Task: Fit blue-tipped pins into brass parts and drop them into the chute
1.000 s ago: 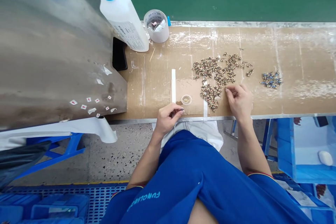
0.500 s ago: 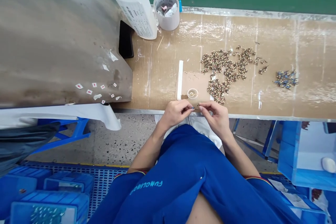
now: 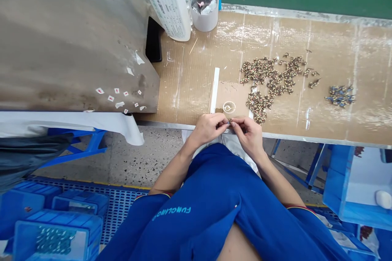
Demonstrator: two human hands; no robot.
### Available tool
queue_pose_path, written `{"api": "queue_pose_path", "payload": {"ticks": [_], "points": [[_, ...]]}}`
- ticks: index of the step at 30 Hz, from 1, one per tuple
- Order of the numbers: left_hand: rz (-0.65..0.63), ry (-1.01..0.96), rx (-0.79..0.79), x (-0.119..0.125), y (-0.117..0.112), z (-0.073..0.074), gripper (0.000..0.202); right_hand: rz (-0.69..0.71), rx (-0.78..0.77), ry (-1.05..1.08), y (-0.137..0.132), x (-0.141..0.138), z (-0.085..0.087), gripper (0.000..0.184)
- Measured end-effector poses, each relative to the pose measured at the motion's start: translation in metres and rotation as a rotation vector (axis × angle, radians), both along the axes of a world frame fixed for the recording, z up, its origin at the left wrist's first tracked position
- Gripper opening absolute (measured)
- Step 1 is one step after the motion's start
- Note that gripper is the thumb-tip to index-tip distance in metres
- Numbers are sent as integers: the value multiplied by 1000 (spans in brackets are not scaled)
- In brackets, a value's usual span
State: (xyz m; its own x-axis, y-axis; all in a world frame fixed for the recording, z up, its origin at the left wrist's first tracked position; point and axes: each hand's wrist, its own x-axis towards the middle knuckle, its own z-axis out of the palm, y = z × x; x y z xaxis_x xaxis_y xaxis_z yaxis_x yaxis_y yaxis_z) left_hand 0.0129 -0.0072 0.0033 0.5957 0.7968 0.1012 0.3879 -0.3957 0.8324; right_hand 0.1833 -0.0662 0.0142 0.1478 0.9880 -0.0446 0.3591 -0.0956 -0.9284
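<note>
- Left hand (image 3: 207,129): fingertips pinched narrow on tiny metal part (image 3: 229,122), shape too small to tell.
- Right hand (image 3: 248,133): pinched on same part, beside left.
- Gold metal pieces (image 3: 269,79): heap on cardboard (image 3: 190,85), ahead, nearer right hand.

Light-blue lettering (image 3: 171,213) on the blue work shirt (image 3: 196,228) appears upside down in the head view and reads approximately "FUNCLING"; individual letters are uncertain. The bottle label (image 3: 169,14) carries fine black print, too small to read. Print on the clear cup (image 3: 203,8) is likewise illegible.
</note>
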Motion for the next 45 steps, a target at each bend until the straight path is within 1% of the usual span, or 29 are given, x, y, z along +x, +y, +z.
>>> {"api": "queue_pose_path", "payload": {"ticks": [5,10,15,18,20,22,27,29,32,37,40,42,45], "points": [[-39,-16,33,-2,1,-3,15,24,-14,-11,0,1,1,14],[-37,-13,31,-3,1,-5,17,49,-69,120,-2,1,-4,20],[-66,-30,53,-4,3,-5,17,159,-73,137,3,8,-3,18],[-88,-21,20,-5,4,-3,17,240,-107,107,8,14,0,17],[-87,-17,-11,-6,5,-2,18,266,-123,88,9,14,1,17],[-74,-26,-37,-6,5,-2,18,244,-107,76,8,11,1,18],[-63,-75,-72,-7,5,-1,19,124,-24,56,2,-4,-1,17],[-63,-92,-50,-7,5,-2,19,113,1,63,1,-7,-2,18],[-73,-86,-14,-7,4,-2,19,135,26,97,2,-4,-1,18],[-81,-64,-25,-8,4,-1,19,188,-46,173,6,7,-3,11],[-75,-80,-38,-9,5,2,17,146,-77,250,6,8,-5,9],[-81,-100,-23,-9,7,5,18,105,-67,282,5,7,-8,9],[-96,-110,21,-9,8,6,21,89,-45,294,4,6,-10,11]]}}
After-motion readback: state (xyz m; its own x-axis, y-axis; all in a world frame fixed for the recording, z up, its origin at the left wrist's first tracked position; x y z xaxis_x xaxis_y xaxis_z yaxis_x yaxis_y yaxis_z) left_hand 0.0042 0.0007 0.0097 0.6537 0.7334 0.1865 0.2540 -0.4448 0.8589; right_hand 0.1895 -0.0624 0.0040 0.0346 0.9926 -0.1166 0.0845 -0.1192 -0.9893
